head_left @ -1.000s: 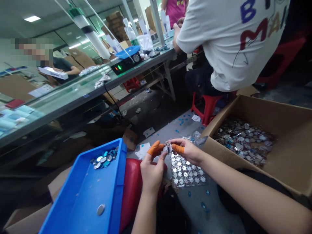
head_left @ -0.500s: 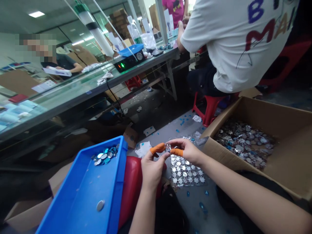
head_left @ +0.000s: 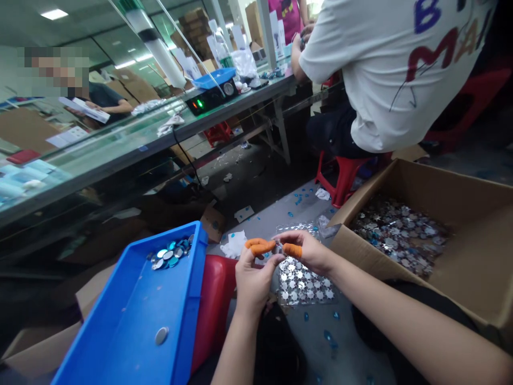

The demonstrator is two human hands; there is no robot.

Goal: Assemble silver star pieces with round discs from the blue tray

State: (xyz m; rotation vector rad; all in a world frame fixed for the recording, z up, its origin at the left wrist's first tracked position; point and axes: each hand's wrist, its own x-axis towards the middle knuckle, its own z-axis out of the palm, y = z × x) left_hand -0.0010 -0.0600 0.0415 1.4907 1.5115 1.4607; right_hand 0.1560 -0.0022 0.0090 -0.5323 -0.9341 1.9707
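Observation:
My left hand (head_left: 252, 278) and my right hand (head_left: 306, 251) meet above a clear sheet of silver star-shaped rhinestones (head_left: 302, 283). Orange finger cots (head_left: 260, 246) cover several fingertips. Between both hands' fingertips I see a small shiny piece (head_left: 278, 246), mostly hidden by the fingers. To the left, a blue plastic tray (head_left: 136, 315) holds a heap of round mirrored and teal stones (head_left: 170, 253) and one lone stone (head_left: 161, 336). To the right, an open cardboard box (head_left: 452, 267) holds a loose mass of silvery and blue stones (head_left: 401, 235).
A red plastic seat (head_left: 214, 299) lies under the tray's edge. Blue stones are scattered on the grey floor (head_left: 316, 342). A co-worker in a white T-shirt (head_left: 396, 69) sits on a red stool (head_left: 342, 179) beside a glass-topped counter (head_left: 120, 149).
The view has shifted slightly. My left hand's orange fingertips have moved closer to my right hand's, covering more of the small piece. Both hands still hold it.

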